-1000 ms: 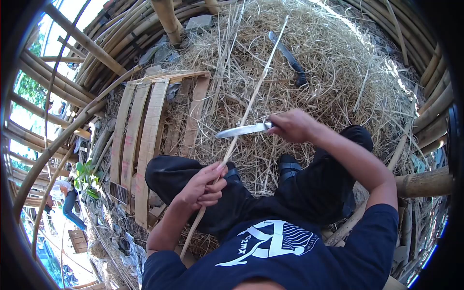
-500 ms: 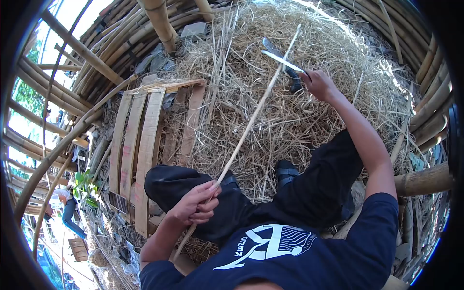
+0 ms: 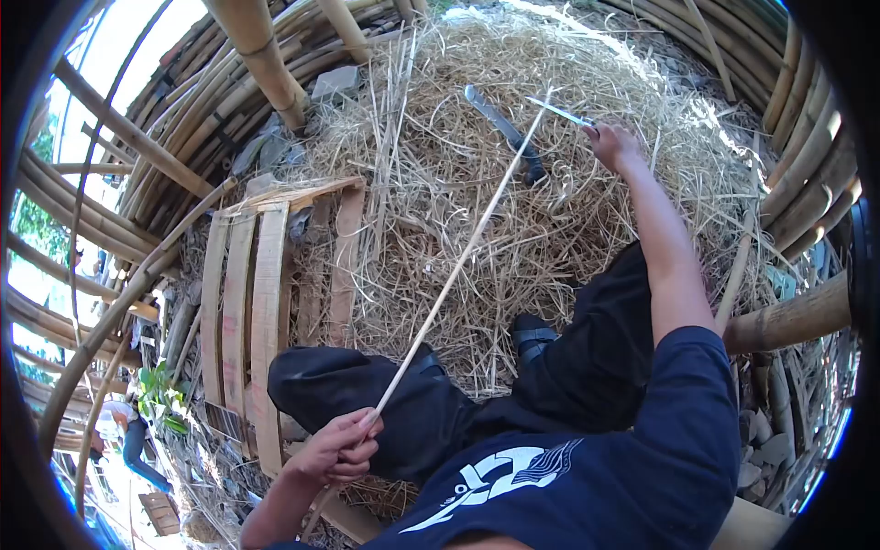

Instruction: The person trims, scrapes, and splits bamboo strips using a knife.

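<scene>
My left hand (image 3: 341,447) is wrapped round the lower part of a long, thin, pale bamboo stick (image 3: 461,261), beside my left knee. The stick slants up and away to the right over the shavings. In my right hand (image 3: 614,145) is a knife (image 3: 561,111), gripped by its handle, its bright blade pointing left. The blade crosses the stick close to its far tip; whether the edge touches it I cannot tell. A second, larger dark-handled blade (image 3: 500,124) lies on the shavings, partly behind the stick.
Curly bamboo shavings (image 3: 440,174) cover the ground before me. A wooden slatted pallet (image 3: 268,302) stands at left. Bamboo poles (image 3: 261,64) rise behind it, and a thick pole (image 3: 793,312) juts in from the right. Another person (image 3: 128,440) bends over at the far left.
My right hand has moved the knife outward along the stick to near its tip. My left hand and the stick's lower end sit slightly lower and further left in view, as the camera has shifted.
</scene>
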### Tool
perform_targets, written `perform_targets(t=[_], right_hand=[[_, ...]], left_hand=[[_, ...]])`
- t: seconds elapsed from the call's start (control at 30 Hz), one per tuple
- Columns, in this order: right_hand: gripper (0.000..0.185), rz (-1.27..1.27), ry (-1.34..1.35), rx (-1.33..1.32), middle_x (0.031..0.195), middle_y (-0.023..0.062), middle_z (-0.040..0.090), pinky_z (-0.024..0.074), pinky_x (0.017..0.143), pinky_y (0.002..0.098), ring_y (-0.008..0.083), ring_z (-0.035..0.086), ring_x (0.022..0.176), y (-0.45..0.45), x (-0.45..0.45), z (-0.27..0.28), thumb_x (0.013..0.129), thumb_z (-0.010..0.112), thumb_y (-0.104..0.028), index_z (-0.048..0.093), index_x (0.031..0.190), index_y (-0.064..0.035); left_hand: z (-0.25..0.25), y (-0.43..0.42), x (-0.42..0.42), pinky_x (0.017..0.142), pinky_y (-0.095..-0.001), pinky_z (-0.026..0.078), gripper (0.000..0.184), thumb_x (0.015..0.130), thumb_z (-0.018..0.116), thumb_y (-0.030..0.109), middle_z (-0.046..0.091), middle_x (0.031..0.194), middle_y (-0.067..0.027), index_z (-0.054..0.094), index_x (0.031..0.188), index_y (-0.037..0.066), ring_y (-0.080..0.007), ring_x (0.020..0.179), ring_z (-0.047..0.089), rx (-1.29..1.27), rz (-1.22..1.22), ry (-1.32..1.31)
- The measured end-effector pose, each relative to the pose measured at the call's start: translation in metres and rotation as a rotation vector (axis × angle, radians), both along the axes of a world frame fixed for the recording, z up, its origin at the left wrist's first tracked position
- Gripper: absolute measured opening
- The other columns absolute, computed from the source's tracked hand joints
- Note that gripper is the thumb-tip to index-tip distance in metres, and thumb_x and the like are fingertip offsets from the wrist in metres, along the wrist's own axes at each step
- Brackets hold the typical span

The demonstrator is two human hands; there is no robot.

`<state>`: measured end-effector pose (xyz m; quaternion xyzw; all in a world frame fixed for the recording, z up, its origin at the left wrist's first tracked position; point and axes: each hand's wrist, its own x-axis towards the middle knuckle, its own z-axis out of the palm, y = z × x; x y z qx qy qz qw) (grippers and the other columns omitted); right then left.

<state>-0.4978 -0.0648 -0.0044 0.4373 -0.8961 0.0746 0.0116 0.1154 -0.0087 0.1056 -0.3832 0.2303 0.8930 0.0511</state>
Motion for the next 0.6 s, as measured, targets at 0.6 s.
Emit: perform_targets(t=[0.6], right_hand=[[0.047, 0.721, -0.208, -0.106, 0.060, 0.0160, 0.058, 0.0467, 0.056, 0.0474, 0.0359, 0.059, 0.055, -0.014, 0.144, 0.004, 0.099, 0.039, -0.044, 0.051, 0.077, -0.0034]], left_hand=[[-0.034, -0.007, 0.029, 0.030, -0.0174, 0.019, 0.022, 0.102, 0.042, 0.031, 0.027, 0.053, 0.0043, 0.039, 0.096, 0.010, -0.0027, 0.035, 0.022, -0.066, 0.058, 0.073]])
